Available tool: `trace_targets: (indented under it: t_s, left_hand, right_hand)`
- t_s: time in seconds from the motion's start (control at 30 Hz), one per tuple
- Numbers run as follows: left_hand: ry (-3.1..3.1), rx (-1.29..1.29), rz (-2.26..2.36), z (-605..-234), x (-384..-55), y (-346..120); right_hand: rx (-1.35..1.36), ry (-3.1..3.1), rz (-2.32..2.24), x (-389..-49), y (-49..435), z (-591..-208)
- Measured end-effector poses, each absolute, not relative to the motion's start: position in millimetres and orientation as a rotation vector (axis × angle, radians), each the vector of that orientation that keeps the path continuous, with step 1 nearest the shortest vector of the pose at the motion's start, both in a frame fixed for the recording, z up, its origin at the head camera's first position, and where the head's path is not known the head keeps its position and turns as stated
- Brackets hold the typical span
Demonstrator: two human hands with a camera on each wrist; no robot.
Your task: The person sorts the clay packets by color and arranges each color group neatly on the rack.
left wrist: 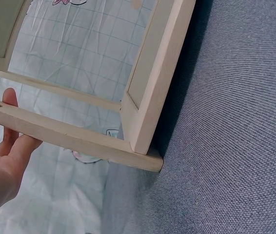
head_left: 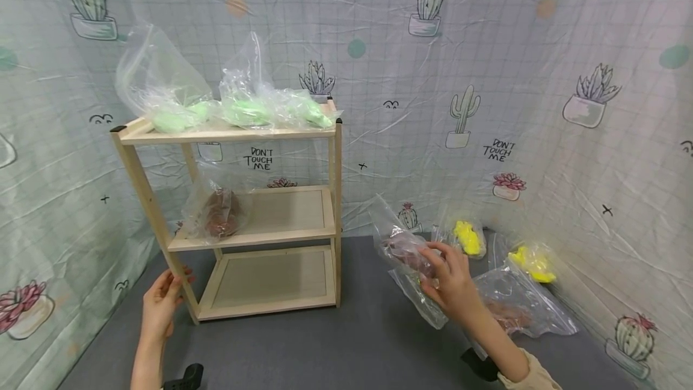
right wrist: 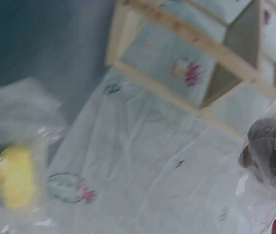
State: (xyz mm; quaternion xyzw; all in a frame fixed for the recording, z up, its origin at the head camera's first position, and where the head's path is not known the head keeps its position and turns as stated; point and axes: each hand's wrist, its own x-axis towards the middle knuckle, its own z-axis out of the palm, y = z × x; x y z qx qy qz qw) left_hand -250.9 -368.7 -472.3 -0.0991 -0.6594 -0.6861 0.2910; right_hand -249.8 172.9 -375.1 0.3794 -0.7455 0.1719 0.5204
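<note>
My left hand (head_left: 160,301) grips the front left post (left wrist: 65,134) of a three-tier wooden shelf (head_left: 251,238), low down near the tabletop. Off to the shelf's right, my right hand (head_left: 453,281) holds a clear plastic bag (head_left: 381,212) with a brownish-purple lump (right wrist: 269,148) inside, raised over the table. Its exact kind is hard to tell through the plastic. A similar bag with a reddish-brown lump (head_left: 221,212) sits at the left of the middle tier. Bags with light green contents (head_left: 246,112) line the top tier.
Right of the shelf lie bags with yellow contents (head_left: 468,238), another bag with a brownish item (head_left: 509,315), and a further clear bag (head_left: 425,306) below my right hand. A grey cloth (head_left: 325,354) covers the table. Cactus-print curtains (head_left: 487,47) hang behind and at the sides.
</note>
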Motion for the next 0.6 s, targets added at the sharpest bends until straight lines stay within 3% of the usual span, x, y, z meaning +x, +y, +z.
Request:
trace_targets:
  t_s: [0.37,0.6]
  left_hand:
    - [-1.839,-0.032,-1.717,-509,-277,-394]
    - [-1.816,-0.076,-1.779,-477,-255,-370]
  right_hand:
    - [0.978,-1.627,0.497,-233,133,-349]
    - [0.990,-1.609,0.536,-231,98,-339]
